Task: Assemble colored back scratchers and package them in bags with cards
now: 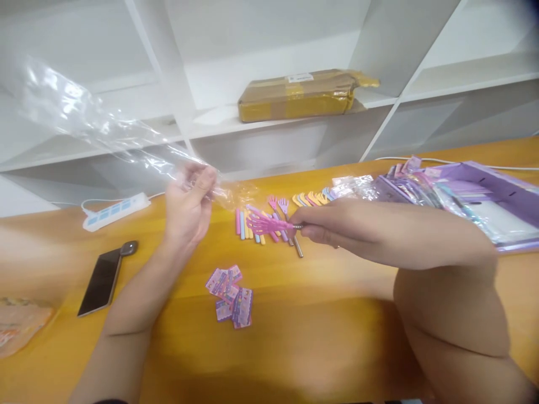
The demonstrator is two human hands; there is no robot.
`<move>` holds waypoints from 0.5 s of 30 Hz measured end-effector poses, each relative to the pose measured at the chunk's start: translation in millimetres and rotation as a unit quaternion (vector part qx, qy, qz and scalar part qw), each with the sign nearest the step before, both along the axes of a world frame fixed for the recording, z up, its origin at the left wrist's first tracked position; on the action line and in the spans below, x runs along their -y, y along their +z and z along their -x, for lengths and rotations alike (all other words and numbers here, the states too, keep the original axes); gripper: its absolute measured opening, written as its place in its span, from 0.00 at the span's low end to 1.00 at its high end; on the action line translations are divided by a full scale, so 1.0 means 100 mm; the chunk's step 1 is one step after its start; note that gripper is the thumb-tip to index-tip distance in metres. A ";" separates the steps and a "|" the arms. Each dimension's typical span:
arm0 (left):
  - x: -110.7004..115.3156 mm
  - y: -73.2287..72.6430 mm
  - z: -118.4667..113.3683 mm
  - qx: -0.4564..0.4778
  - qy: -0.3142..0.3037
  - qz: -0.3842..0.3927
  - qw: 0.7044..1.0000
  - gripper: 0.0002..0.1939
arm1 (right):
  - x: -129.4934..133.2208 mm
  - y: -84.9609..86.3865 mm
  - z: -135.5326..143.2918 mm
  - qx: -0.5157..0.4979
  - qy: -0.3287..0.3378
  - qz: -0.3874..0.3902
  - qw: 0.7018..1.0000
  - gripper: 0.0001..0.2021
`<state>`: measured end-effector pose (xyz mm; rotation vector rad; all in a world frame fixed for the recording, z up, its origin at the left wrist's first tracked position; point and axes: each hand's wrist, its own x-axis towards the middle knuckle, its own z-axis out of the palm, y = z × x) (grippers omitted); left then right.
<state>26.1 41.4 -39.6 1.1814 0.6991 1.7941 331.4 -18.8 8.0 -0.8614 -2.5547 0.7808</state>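
1 long clear plastic bag (pixel 122 137) pinched between left hand's (pixel 191 196) fingers. 1 pink hand-shaped plastic scratcher (pixel 265 224) mid-scene, right hand (pixel 326 221) wrapped tight round metal neck, kinda blocking pastel sticks (pixel 242 224), so no solid count. 2 similar scratcher heads (pixel 283 206) just beyond. 1 brown taped cardboard box (pixel 295 96) far, 1 white power strip (pixel 118 212) left.

Bright, diffuse light. Hard glare streaks on bag (pixel 80 109), its far end smeared by blur. Table (pixel 181 348) shows pale sheen, plus soft dark shadow beside right arm (pixel 450 308). Wide-angle stretch at edges, top-right corner dark. Print on cards (pixel 242 308) too soft to read. Whole frame slightly hazy.
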 end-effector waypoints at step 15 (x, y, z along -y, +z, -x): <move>0.08 -0.01 -0.07 0.019 -0.099 0.022 0.995 0.24 | -0.32 -0.21 0.13 -0.032 -0.048 0.086 0.995 0.26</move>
